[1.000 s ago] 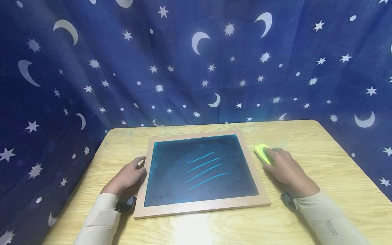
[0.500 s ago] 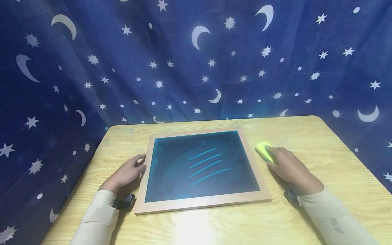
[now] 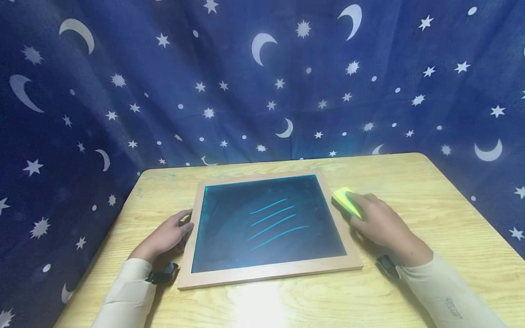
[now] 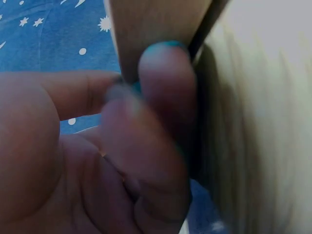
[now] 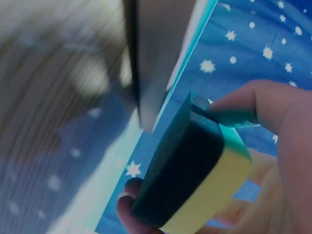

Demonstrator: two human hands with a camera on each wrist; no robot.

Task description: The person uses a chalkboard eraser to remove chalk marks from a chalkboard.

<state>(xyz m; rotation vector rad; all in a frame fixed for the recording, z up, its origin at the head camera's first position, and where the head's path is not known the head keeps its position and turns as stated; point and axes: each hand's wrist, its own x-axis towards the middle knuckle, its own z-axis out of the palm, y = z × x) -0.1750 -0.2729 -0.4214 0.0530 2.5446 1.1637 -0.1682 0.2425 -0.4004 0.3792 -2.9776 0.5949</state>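
Note:
A chalkboard (image 3: 225, 214) with a light wooden frame lies on the table, with several slanting blue chalk lines (image 3: 275, 223) on its dark face. My left hand (image 3: 164, 234) rests beside the left side of the frame; in the left wrist view its chalk-stained fingertips (image 4: 168, 63) lie right at the frame's edge (image 4: 161, 22). To the right of the board, my right hand (image 3: 381, 223) grips a yellow board eraser (image 3: 342, 199) between thumb and fingers. The right wrist view shows the eraser's dark felt side (image 5: 180, 165) tilted toward the frame's edge (image 5: 163, 53).
The pale wooden table (image 3: 430, 205) extends on both sides of the board. Behind it and along the left hangs a dark blue cloth (image 3: 229, 59) printed with moons and stars. Each wrist has a dark strap, the left one (image 3: 164, 275) close to the frame's lower left corner.
My right hand has brought the eraser slightly left, closer to the frame's right side. My left hand stays by the frame, and the chalk lines look the same. The head view has shifted a little.

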